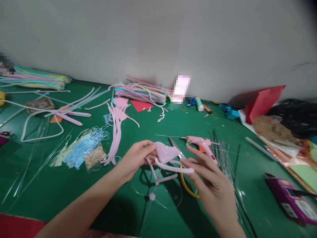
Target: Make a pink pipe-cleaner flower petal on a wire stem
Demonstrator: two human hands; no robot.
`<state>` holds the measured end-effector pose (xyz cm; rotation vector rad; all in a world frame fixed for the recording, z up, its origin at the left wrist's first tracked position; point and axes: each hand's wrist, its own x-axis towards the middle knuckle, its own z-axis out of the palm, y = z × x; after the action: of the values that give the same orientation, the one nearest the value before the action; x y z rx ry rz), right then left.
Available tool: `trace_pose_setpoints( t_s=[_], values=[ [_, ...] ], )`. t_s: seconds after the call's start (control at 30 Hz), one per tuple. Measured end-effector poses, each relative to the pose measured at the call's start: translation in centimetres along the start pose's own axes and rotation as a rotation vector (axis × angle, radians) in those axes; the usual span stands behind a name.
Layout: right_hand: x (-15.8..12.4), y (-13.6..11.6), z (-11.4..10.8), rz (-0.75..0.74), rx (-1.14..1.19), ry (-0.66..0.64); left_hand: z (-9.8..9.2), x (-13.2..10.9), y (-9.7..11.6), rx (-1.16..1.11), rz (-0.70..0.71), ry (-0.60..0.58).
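My left hand (138,155) pinches the corner of a lilac triangular piece (167,152) made of pipe cleaners laid side by side. A loose lilac pipe cleaner (173,168) runs from that piece to my right hand (210,180), whose thumb and fingertips close on its end; the other fingers are spread. Below hangs a bent lilac pipe cleaner frame (157,181), with a small lilac ball (152,196) and clear thread under it. Scissors with yellow handles (188,186) lie beneath, partly hidden by the piece and my right hand. A pink glue gun (204,143) rests just beyond my right hand.
Several lilac pipe cleaners (115,138), tassels (81,148) and a bag of gold beads (95,157) lie left on the green table. Pipe cleaner bundles (141,92) line the wall. Thin wires (224,158) and a purple device (291,200) are at right.
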<state>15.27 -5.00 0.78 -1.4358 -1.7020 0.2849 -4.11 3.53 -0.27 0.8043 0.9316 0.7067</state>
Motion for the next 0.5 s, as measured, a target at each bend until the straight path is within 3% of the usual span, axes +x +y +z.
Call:
trace_pose_setpoints(
  t_s=[0.17,0.37,0.5],
  values=[
    [-0.7,0.3,0.0,-0.101,-0.107,0.023,-0.1,0.2,-0.2,-0.011,-0.004,-0.061],
    [-1.6,0.3,0.8,-0.028,-0.067,0.137,0.0,0.2,-0.2,-0.061,-0.060,-0.125],
    [-2.1,0.7,0.8,0.055,0.033,0.029,0.0,0.3,-0.3,-0.073,-0.067,-0.128]
  ],
)
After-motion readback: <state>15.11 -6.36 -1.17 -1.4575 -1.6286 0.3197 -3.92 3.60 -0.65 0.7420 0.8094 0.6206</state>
